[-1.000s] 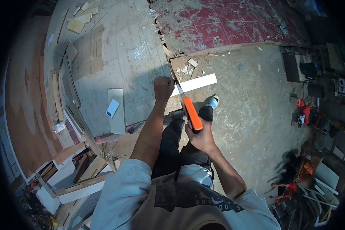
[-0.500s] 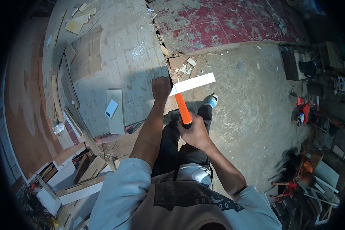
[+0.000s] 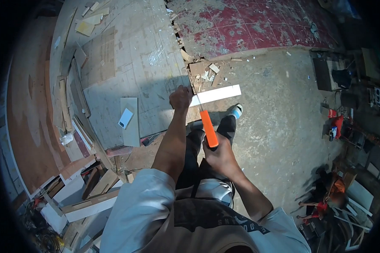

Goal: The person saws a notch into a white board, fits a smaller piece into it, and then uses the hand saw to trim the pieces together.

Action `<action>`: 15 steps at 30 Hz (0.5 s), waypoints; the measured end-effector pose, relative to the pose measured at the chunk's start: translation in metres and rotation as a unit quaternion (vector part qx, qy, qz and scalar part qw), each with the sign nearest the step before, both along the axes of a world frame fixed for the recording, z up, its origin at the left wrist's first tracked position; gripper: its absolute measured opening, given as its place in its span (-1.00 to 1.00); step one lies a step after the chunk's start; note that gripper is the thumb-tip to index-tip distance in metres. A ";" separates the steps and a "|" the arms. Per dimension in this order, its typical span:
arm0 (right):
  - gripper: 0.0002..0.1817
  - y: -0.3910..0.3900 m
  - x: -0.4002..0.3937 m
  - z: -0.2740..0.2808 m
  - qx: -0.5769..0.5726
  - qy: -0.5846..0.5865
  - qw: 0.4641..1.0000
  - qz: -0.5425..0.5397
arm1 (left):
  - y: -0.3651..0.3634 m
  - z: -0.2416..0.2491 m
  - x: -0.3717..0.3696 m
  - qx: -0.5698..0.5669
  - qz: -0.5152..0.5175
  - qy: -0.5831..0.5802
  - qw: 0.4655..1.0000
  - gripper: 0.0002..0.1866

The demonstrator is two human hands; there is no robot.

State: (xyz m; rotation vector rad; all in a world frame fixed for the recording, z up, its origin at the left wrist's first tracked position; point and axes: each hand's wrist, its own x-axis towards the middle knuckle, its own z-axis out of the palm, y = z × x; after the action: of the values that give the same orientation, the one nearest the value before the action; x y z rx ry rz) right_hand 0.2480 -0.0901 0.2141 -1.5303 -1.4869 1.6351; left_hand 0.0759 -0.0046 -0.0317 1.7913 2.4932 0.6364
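Note:
My right hand [image 3: 219, 156] is wrapped round the orange handle [image 3: 209, 130] of a hand saw. Its thin blade [image 3: 199, 100] is seen edge-on and crosses a white board strip [image 3: 219, 93]. The strip sticks out past the edge of the wooden worktop [image 3: 147, 86] to the right. My left hand [image 3: 181, 98] is closed at the strip's inner end, pressing it down at the worktop's edge. The fingers' undersides and the covered end of the strip are hidden.
A phone [image 3: 125, 118] lies on a pale board [image 3: 133, 133] on the worktop. Wood offcuts [image 3: 209, 72] litter the floor beyond the strip. Stacked boards [image 3: 93, 206] stand at lower left. A person in red and orange [image 3: 325, 204] is at lower right.
My right hand has drawn the saw back towards my body, showing more thin blade between handle and strip. My left hand stays at the strip's end. The view has shifted slightly.

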 end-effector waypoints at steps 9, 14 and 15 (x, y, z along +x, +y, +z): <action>-0.87 -0.009 0.006 0.024 -0.017 0.024 1.000 0.004 | -0.005 -0.003 0.001 -0.014 -0.026 -0.025 0.999 -0.70; -0.81 -0.015 0.013 0.022 -0.004 0.018 1.000 -0.005 | -0.001 -0.001 -0.004 0.051 -0.055 -0.047 0.996 -0.76; -0.81 -0.018 0.014 0.019 -0.002 0.016 1.000 -0.006 | -0.003 0.003 -0.007 0.027 -0.111 -0.067 0.991 -0.85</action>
State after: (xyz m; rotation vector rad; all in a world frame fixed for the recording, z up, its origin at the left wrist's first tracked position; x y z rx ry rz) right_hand 0.2617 -0.1076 0.2335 -1.5053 -1.4565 1.6501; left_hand 0.0686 -0.0077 -0.0285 1.9366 2.1723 0.7858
